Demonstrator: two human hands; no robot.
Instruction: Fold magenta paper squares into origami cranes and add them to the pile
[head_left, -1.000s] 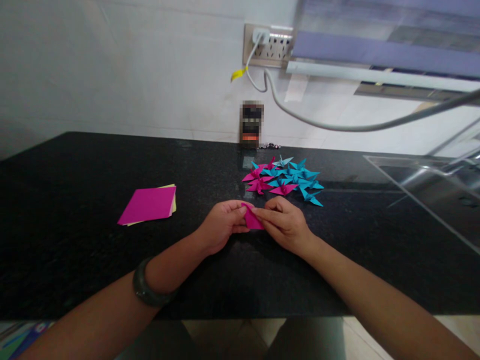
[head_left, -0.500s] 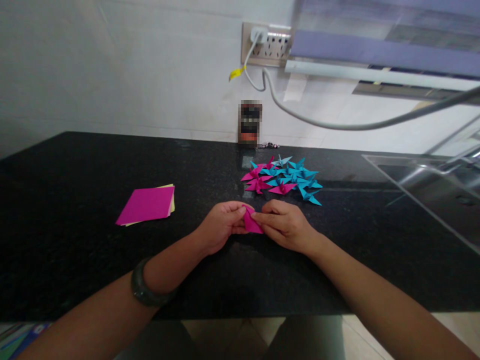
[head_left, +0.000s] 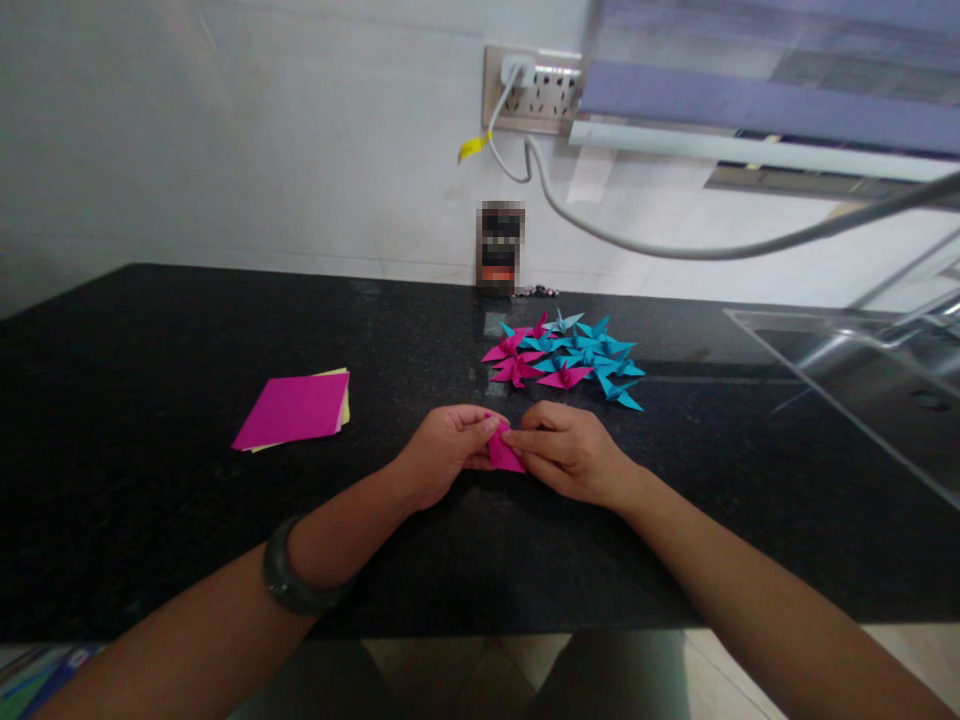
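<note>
Both hands meet at the middle of the black countertop over a small folded piece of pink paper. My left hand pinches its left side with curled fingers. My right hand pinches its right side, thumb and forefinger pressed on the fold. A dark bangle circles my left wrist. Just beyond the hands lies a pile of folded paper cranes, several blue and several pink.
A stack of flat paper squares, pink on top and yellow beneath, lies to the left. A small dark box stands against the wall under a socket strip with a grey cable. A clear plastic tray sits at the right.
My fingers have worked along the pink paper, and less of it shows between them now. Both hands stay in the same spot.
</note>
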